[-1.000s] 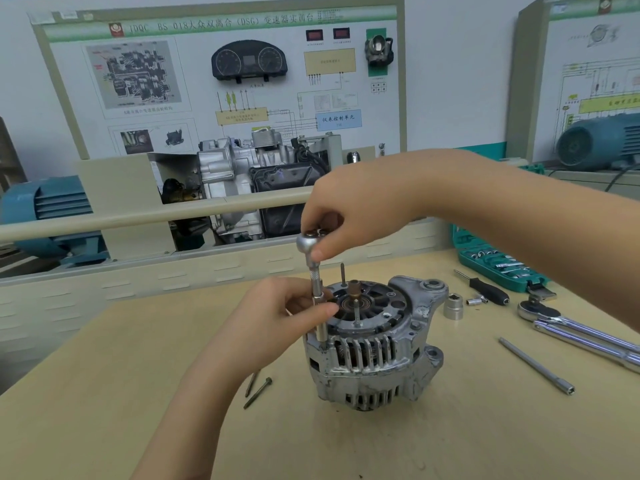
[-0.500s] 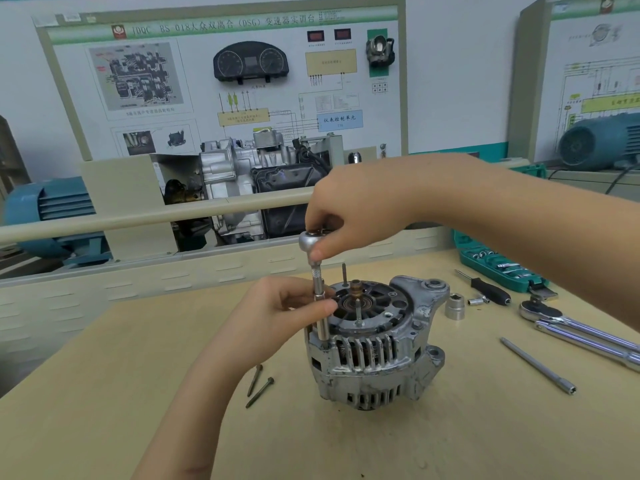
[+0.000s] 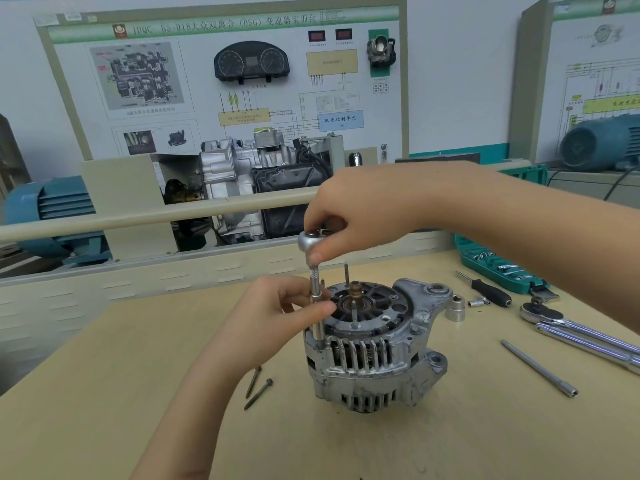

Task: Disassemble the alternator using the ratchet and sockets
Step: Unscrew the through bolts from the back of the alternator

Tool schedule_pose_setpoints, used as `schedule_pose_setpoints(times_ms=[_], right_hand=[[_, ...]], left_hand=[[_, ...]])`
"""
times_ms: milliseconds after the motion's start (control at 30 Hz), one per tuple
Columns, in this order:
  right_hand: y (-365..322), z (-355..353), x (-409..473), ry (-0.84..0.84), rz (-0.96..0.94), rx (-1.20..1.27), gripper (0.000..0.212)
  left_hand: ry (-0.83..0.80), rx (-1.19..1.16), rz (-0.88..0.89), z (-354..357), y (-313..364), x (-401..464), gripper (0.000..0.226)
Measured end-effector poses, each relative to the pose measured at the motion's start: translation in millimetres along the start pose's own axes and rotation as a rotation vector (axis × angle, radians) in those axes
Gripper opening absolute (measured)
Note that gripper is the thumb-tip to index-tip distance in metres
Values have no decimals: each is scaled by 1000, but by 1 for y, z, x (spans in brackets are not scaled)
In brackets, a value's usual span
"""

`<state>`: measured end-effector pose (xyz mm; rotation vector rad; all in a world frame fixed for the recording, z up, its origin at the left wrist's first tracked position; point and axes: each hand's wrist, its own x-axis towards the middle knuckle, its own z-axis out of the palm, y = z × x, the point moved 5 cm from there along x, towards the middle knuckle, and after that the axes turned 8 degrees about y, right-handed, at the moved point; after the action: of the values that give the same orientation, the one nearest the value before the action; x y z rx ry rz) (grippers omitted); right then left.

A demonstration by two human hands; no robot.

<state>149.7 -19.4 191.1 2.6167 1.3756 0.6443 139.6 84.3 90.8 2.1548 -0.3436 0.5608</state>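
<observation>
While my right hand (image 3: 360,216) curls over the round chrome head of the small ratchet (image 3: 313,241), thumb pressed on its near side, my left hand (image 3: 277,311) pinches the slim steel extension and socket (image 3: 317,315) between thumb and fingertips to keep it upright. The socket end sits down at the left rim of the scuffed silver cast-aluminium alternator (image 3: 375,351), which stands on end at the middle of the pale wooden table (image 3: 104,393), slotted housing facing me.

As I see it, the main risk is tilt. The tool stack is tall and thin, and if my right hand pushes sideways as it turns, the socket could cock off the bolt head and round it, or slip and knock my left fingers against the housing fins. I cannot see the bolt head itself, so I cannot tell how well it is seated.

Nothing clamps the alternator; a hard twist could spin or tip it toward the 2 dark loose bolts (image 3: 258,389) lying just left of its base. 2 thin studs (image 3: 346,275) stand near the copper-coloured shaft end (image 3: 355,289), close to my right thumb, and could snag it. A loosened long bolt might also drop and roll off the table.
</observation>
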Motion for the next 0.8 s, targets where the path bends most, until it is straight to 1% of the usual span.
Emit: schedule_pose_setpoints(times_ms=[100, 167, 200, 267, 300, 400, 500, 600, 733, 800], right_hand=[[-2, 0, 1, 15, -33, 32, 41], [-2, 0, 3, 14, -30, 14, 36], [-2, 0, 3, 10, -18, 0, 36], [0, 0, 3, 6, 13, 3, 40], [1, 1, 3, 9, 30, 21, 43], [1, 2, 2, 22, 29, 24, 43], [-3, 1, 3, 39, -12, -7, 42], [-5, -1, 2, 22, -12, 74, 35], [-2, 0, 3, 13, 25, 157, 26], [1, 0, 3, 21, 57, 154, 32]], left_hand=[[-9, -22, -13, -3, -1, 0, 4], [18, -26, -2, -3, 2, -1, 4], [43, -7, 2, -3, 2, 0, 8], [98, 65, 10, -3, -1, 1, 21], [118, 90, 10, -3, -1, 1, 24], [123, 100, 18, -2, 0, 2, 21], [56, 45, 11, -4, 2, 1, 5], [-1, 5, 7, -5, 0, 0, 10], [74, 24, 20, -6, 3, 1, 8], [124, 48, 26, -5, 2, 1, 14]])
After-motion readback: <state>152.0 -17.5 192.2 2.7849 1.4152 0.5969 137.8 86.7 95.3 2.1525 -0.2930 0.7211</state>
